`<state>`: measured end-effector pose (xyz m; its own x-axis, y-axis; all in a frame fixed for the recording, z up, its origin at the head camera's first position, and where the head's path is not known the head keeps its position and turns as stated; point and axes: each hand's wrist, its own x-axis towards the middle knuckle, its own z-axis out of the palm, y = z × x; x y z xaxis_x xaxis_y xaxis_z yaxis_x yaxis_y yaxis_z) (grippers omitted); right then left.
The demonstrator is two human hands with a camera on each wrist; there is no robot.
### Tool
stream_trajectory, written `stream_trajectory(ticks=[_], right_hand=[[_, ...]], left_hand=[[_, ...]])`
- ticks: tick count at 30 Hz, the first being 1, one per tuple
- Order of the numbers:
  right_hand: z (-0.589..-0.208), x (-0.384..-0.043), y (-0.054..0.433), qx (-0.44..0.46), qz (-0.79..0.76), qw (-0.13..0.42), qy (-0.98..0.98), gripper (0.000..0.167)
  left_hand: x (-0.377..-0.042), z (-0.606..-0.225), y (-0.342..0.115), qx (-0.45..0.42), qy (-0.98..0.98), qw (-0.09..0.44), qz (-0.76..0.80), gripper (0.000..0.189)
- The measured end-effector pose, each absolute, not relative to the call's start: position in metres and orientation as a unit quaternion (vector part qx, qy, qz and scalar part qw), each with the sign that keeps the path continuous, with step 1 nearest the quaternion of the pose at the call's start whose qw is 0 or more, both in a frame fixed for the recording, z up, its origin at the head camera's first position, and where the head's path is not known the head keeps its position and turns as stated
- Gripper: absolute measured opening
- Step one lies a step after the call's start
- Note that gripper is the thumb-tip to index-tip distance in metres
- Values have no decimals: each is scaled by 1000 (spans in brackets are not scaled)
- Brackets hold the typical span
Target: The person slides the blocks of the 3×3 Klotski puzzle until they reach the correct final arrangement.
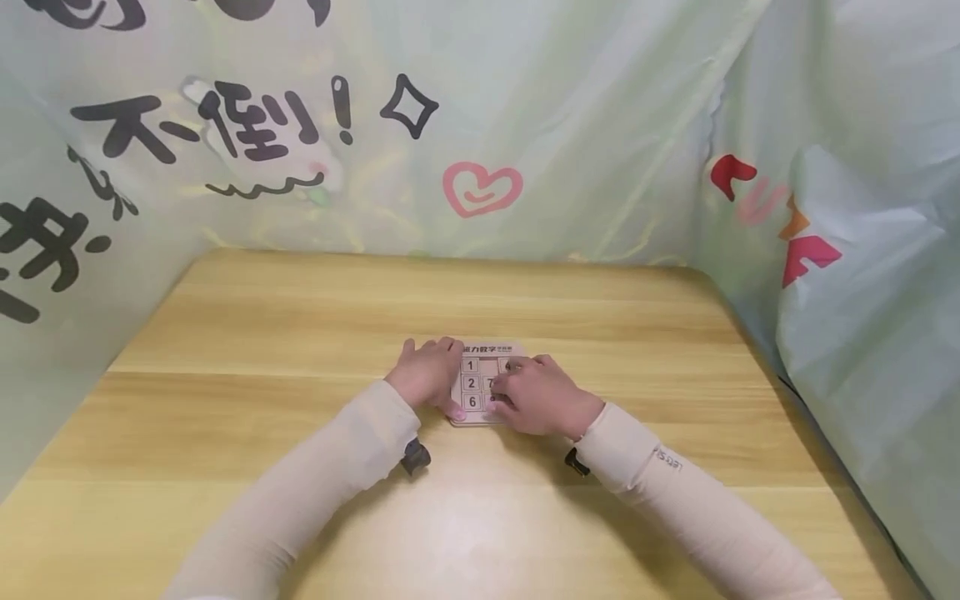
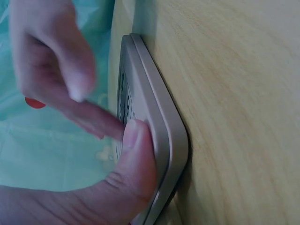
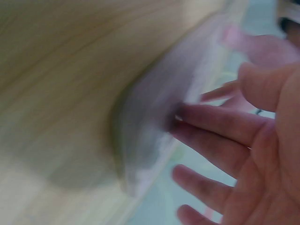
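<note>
A number slide puzzle (image 1: 472, 392) with a pale frame and numbered square tiles lies on the table in the head view; tiles 1, 2, 6 and 7 can be read. A gap shows in the top row, right of tile 1. My left hand (image 1: 427, 373) grips the puzzle's left side, the thumb at its near corner and fingers at the far edge. In the left wrist view that thumb (image 2: 133, 150) presses the frame's edge. My right hand (image 1: 546, 398) covers the right-hand tiles. Its extended fingers (image 3: 220, 124) touch the puzzle face in the blurred right wrist view.
The wooden table (image 1: 300, 317) extends around the puzzle. Pale green cloth (image 1: 585, 125) with printed characters and a pink heart hangs behind it and along both sides. Dark wrist devices (image 1: 415, 457) sit under the sleeves.
</note>
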<state>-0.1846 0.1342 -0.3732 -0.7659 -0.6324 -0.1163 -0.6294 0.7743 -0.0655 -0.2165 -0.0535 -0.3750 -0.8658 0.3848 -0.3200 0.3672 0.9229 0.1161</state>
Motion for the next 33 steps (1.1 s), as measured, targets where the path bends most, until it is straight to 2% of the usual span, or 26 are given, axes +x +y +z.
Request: stream_trajectory(ticks=[3, 6, 14, 19, 21, 26, 30, 33], right_hand=[[-369, -182, 135, -342, -25, 57, 938, 27], [-370, -184, 136, -349, -30, 50, 935, 27], [-378, -192, 138, -333, 3, 56, 941, 50], [-372, -182, 145, -314, -17, 56, 948, 32], [-371, -178, 148, -330, -28, 59, 942, 31], [-378, -185, 153, -364, -68, 69, 926, 48], [-380, -191, 157, -317, -44, 56, 946, 52], [-374, -186, 158, -302, -8, 81, 950, 50]], left_hand=[[-218, -374, -50, 195, 967, 165, 11, 110], [-218, -373, -48, 194, 966, 171, 7, 112], [-219, -373, -50, 194, 965, 177, 1, 115], [-219, -373, -50, 195, 964, 178, 5, 115], [-219, -373, -50, 194, 965, 176, 1, 115], [-219, -372, -50, 193, 965, 177, -9, 115], [-220, -372, -50, 197, 964, 177, -8, 116], [-220, -373, -50, 198, 964, 176, -7, 115]])
